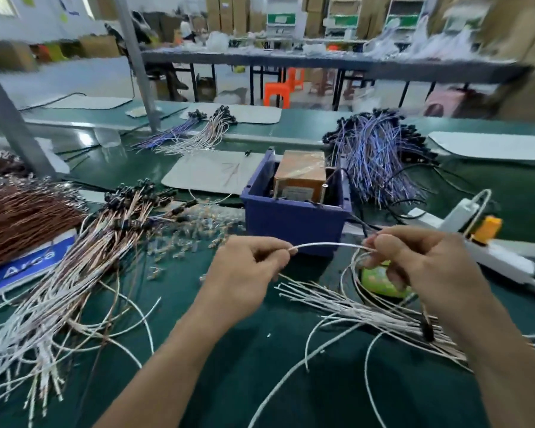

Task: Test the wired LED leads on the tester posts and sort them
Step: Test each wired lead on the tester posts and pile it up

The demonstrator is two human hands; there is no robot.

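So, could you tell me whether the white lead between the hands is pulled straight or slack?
Nearly straight: the white lead spans in a slight arch from the left hand to the right hand, pinched at both ends.

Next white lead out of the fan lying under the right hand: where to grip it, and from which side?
Probably by a bare tip at the fan's left edge, coming in from the left with the left hand. There the ends splay apart with green mat between them, so one can be pinched alone; rightward the wires bunch and cross under the right hand.
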